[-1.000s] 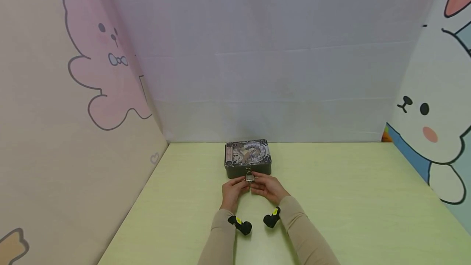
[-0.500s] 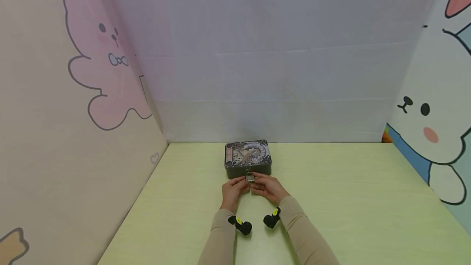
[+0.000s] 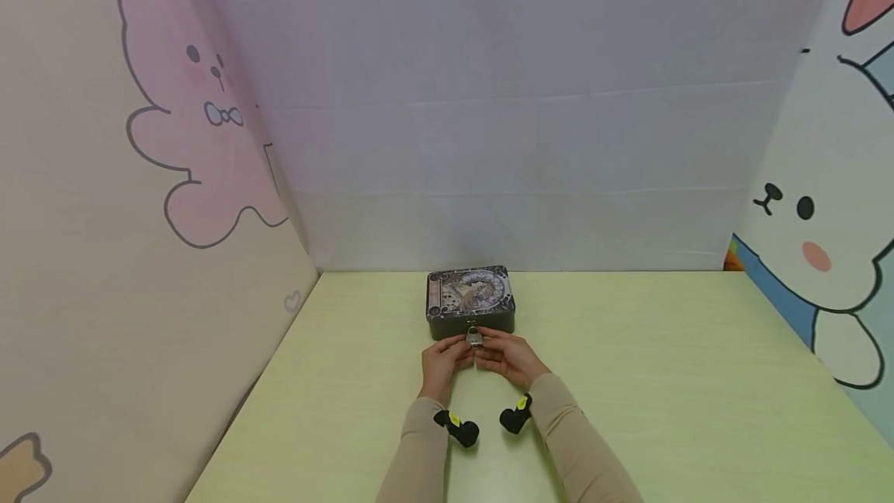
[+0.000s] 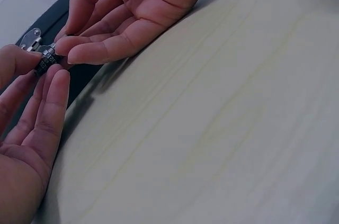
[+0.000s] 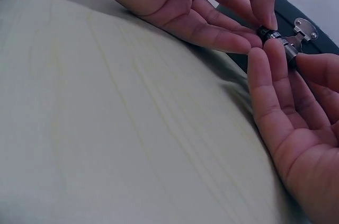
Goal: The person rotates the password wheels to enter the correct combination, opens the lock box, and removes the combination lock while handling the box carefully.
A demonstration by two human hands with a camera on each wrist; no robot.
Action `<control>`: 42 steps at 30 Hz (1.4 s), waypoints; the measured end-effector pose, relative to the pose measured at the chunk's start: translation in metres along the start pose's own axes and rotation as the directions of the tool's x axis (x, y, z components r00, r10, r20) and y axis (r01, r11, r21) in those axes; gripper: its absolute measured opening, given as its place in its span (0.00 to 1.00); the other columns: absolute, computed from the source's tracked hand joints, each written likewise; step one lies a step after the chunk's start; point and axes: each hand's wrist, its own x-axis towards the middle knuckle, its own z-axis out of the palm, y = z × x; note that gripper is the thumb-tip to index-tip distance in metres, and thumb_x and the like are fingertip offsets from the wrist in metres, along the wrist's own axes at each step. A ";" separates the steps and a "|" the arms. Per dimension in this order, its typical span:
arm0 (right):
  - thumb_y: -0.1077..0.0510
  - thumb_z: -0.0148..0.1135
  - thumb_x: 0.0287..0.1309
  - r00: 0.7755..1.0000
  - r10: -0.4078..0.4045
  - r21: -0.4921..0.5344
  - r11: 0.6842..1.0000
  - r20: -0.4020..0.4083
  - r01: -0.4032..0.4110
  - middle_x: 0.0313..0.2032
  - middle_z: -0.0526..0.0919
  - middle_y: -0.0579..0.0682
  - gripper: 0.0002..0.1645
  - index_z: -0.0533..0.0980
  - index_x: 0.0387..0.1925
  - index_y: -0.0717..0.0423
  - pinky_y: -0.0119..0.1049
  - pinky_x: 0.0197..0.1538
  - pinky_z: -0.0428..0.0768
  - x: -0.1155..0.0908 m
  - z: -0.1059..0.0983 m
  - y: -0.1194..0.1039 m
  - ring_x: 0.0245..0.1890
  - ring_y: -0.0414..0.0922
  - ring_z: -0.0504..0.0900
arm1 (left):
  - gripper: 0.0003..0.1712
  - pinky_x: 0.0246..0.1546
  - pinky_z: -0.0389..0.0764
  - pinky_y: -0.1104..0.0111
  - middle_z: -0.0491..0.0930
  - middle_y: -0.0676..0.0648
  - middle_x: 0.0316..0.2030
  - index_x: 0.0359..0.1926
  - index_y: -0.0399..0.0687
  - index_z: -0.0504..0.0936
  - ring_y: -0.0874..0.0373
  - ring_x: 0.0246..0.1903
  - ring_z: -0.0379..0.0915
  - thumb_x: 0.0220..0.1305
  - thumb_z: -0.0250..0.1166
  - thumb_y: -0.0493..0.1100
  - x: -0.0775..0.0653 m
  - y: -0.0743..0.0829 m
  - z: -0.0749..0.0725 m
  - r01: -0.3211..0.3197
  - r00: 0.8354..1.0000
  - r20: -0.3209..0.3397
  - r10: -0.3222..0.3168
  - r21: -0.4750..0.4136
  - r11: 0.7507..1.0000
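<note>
A small combination padlock [image 3: 474,338] with number dials hangs at the front of a dark tin box [image 3: 471,324] with a patterned lid. Its shackle meets the silver hasp [image 5: 304,29] on the box's front wall. My left hand [image 3: 440,369] pinches the left end of the padlock between thumb and fingers. From the other side, my right hand [image 3: 513,359] pinches its right end. In the left wrist view the dials of the padlock [image 4: 47,57] show between the fingertips, but the digits are too small to read. The lid of the box is down.
The box stands near the back of a pale yellow-green table [image 3: 663,379]. Behind it rises a white cloth wall [image 3: 524,138]. Side walls with cartoon rabbits [image 3: 202,115] flank the table. Each wrist carries a black camera [image 3: 461,431].
</note>
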 end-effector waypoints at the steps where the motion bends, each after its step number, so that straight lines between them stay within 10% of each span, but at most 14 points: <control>1: 0.67 0.46 0.74 1.000 0.000 0.000 1.000 0.000 0.000 0.37 0.82 0.51 0.31 0.54 0.74 0.69 0.37 0.45 0.85 0.000 0.000 0.000 0.35 0.41 0.84 | 0.15 0.37 0.87 0.60 0.86 0.37 0.31 0.49 0.21 0.81 0.55 0.28 0.84 0.62 0.65 0.26 0.003 -0.003 -0.001 0.003 1.000 -0.002 -0.003 -0.001 1.000; 9: 0.68 0.47 0.74 1.000 0.001 0.003 1.000 -0.010 -0.001 0.38 0.82 0.51 0.31 0.54 0.74 0.69 0.37 0.44 0.85 0.000 0.000 0.000 0.35 0.41 0.84 | 0.13 0.34 0.87 0.64 0.86 0.42 0.30 0.46 0.25 0.83 0.57 0.28 0.84 0.65 0.65 0.32 0.021 -0.024 -0.006 0.013 1.000 -0.010 -0.014 -0.051 0.999; 25: 0.68 0.47 0.73 1.000 -0.007 -0.005 1.000 0.005 0.007 0.38 0.82 0.51 0.32 0.54 0.74 0.70 0.37 0.45 0.85 -0.002 0.000 -0.001 0.35 0.41 0.84 | 0.19 0.36 0.86 0.67 0.86 0.38 0.38 0.51 0.21 0.79 0.59 0.30 0.83 0.57 0.66 0.23 0.001 -0.001 -0.004 0.004 0.999 0.038 -0.003 -0.021 1.000; 42: 0.67 0.47 0.74 1.000 -0.013 -0.026 1.000 0.006 0.014 0.38 0.82 0.50 0.32 0.53 0.74 0.70 0.37 0.46 0.85 0.000 -0.002 0.000 0.36 0.40 0.83 | 0.20 0.26 0.83 0.74 0.86 0.41 0.35 0.49 0.24 0.83 0.61 0.24 0.80 0.52 0.68 0.23 0.021 -0.026 -0.006 0.010 0.999 -0.040 -0.011 -0.019 1.000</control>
